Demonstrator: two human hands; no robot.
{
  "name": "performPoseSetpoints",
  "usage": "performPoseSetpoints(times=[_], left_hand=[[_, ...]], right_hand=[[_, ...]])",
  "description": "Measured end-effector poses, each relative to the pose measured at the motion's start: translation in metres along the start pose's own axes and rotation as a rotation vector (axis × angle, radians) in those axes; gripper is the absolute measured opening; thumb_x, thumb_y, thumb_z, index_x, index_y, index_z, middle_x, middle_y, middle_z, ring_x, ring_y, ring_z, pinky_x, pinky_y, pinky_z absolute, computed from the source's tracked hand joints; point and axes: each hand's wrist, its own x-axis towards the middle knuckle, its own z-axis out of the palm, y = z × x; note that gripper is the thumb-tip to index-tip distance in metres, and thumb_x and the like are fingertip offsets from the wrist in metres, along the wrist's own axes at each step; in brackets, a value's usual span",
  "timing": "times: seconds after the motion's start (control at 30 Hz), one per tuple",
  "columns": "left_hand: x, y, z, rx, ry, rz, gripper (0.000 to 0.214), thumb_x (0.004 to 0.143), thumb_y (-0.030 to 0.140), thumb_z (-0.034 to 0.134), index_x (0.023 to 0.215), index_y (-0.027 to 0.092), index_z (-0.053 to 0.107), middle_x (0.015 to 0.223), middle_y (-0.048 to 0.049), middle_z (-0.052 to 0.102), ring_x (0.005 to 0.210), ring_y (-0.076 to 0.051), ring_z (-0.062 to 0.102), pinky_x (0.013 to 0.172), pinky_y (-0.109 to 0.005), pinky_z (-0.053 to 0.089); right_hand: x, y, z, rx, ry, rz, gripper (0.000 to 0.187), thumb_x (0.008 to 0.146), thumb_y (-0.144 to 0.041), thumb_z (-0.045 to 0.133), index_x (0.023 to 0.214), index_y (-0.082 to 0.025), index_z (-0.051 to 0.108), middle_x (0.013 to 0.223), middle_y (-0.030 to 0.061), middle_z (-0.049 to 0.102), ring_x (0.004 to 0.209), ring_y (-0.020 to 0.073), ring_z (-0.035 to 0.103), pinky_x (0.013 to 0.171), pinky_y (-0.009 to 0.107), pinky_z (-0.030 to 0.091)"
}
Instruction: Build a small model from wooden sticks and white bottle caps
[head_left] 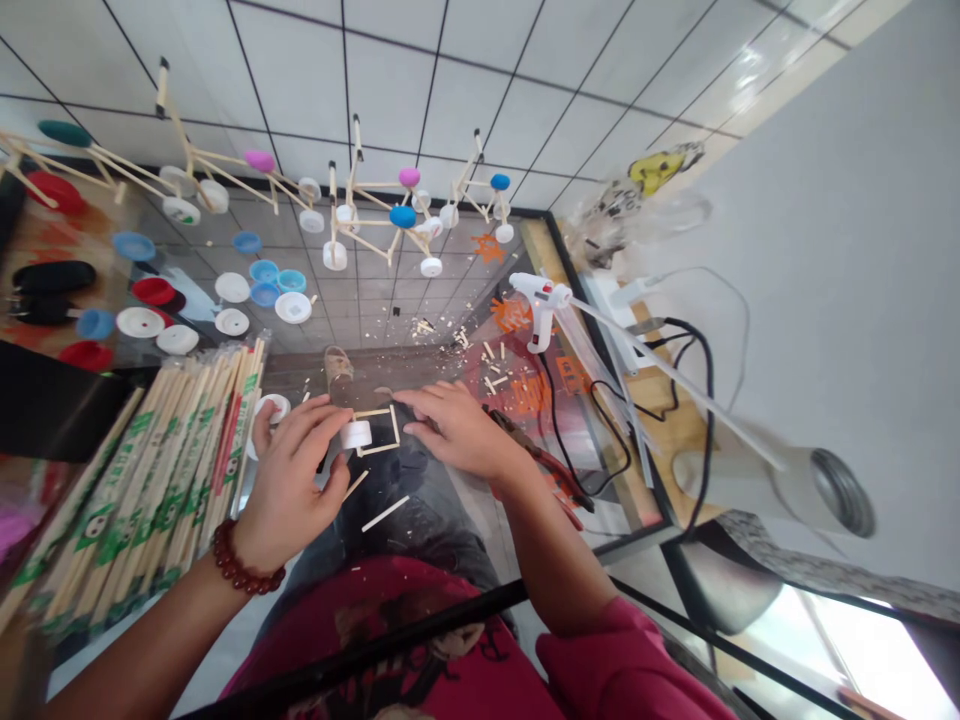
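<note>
My left hand (pixel 300 475), with a bead bracelet, has its thumb and fingers closed about a white bottle cap (pixel 356 434). The cap sits against the left end of a small rectangular stick frame (pixel 396 425) on the glass table. Just right of that frame is my right hand (pixel 454 428), fingers stretched out and apart, holding nothing. Two loose cut sticks, a pale one (pixel 385 513) and a shorter one (pixel 356 485), lie nearer my body. Another white cap (pixel 271 410) is partly hidden behind my left fingers.
Wrapped disposable chopsticks (pixel 161 480) lie at left. Blue caps (pixel 264 272) and white caps are behind them. Several stick models (pixel 375 215) with cap wheels line the back. A white glue gun (pixel 541 300), pliers (pixel 551 465) and a black cable (pixel 559 430) are at right.
</note>
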Motion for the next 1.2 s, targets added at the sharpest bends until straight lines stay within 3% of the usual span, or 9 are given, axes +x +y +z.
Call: performPoseSetpoints(times=[0.13, 0.27, 0.67, 0.8, 0.93, 1.07, 1.2], left_hand=[[0.000, 0.000, -0.003, -0.026, 0.056, 0.069, 0.050, 0.087, 0.009, 0.054, 0.134, 0.026, 0.059, 0.129, -0.0114, 0.071, 0.133, -0.032, 0.062, 0.125, -0.061, 0.028], [0.002, 0.001, -0.009, -0.050, 0.137, 0.110, 0.053, 0.087, 0.007, 0.054, 0.136, 0.027, 0.058, 0.132, -0.0114, 0.068, 0.141, -0.032, 0.056, 0.124, -0.061, 0.034], [0.002, -0.003, -0.013, 0.001, 0.251, 0.186, 0.047, 0.087, 0.007, 0.057, 0.131, 0.024, 0.061, 0.129, -0.0121, 0.069, 0.139, -0.032, 0.057, 0.124, -0.062, 0.033], [0.015, 0.002, -0.033, 0.046, 0.223, 0.215, 0.042, 0.088, 0.010, 0.060, 0.127, 0.025, 0.065, 0.128, -0.0122, 0.070, 0.138, -0.034, 0.057, 0.120, -0.060, 0.039], [0.040, 0.018, -0.066, 0.033, 0.167, 0.258, 0.032, 0.090, 0.015, 0.060, 0.119, 0.024, 0.071, 0.125, -0.0122, 0.073, 0.129, -0.032, 0.064, 0.114, -0.053, 0.048], [0.056, 0.032, -0.086, -0.061, 0.217, 0.109, 0.024, 0.093, 0.026, 0.060, 0.113, 0.025, 0.074, 0.118, -0.0086, 0.076, 0.110, -0.027, 0.072, 0.102, -0.044, 0.057], [0.043, 0.048, -0.074, -0.207, 0.258, -0.006, 0.023, 0.096, 0.029, 0.059, 0.113, 0.023, 0.074, 0.112, -0.0069, 0.078, 0.099, -0.025, 0.075, 0.092, -0.041, 0.061]], right_hand=[[0.003, -0.005, -0.002, -0.104, 0.066, -0.009, 0.033, 0.106, -0.020, 0.052, 0.134, -0.021, 0.069, 0.110, 0.0091, 0.072, 0.103, 0.0246, 0.055, 0.090, 0.039, 0.033], [0.010, -0.007, -0.001, -0.154, 0.048, -0.051, 0.038, 0.105, -0.012, 0.046, 0.128, -0.024, 0.074, 0.113, 0.0083, 0.070, 0.103, 0.0235, 0.053, 0.091, 0.039, 0.030], [0.004, -0.010, -0.003, -0.364, 0.066, -0.123, 0.025, 0.106, -0.020, 0.053, 0.105, -0.017, 0.077, 0.109, 0.0094, 0.070, 0.099, 0.0220, 0.056, 0.092, 0.040, 0.029], [-0.006, -0.011, -0.008, -0.470, 0.069, -0.151, 0.020, 0.102, -0.012, 0.052, 0.101, -0.015, 0.072, 0.107, 0.0115, 0.071, 0.099, 0.0249, 0.058, 0.091, 0.042, 0.032], [-0.013, -0.015, -0.008, -0.447, 0.126, -0.072, 0.017, 0.104, -0.018, 0.053, 0.105, -0.017, 0.070, 0.108, 0.0103, 0.072, 0.100, 0.0256, 0.061, 0.091, 0.041, 0.035], [-0.008, -0.024, 0.003, -0.418, 0.146, -0.035, 0.016, 0.104, -0.026, 0.057, 0.108, -0.016, 0.070, 0.108, 0.0109, 0.073, 0.102, 0.0259, 0.064, 0.087, 0.039, 0.036], [-0.012, -0.032, 0.005, -0.449, 0.119, 0.008, 0.017, 0.103, -0.018, 0.053, 0.100, -0.015, 0.069, 0.105, 0.0122, 0.074, 0.097, 0.0249, 0.065, 0.084, 0.039, 0.036]])
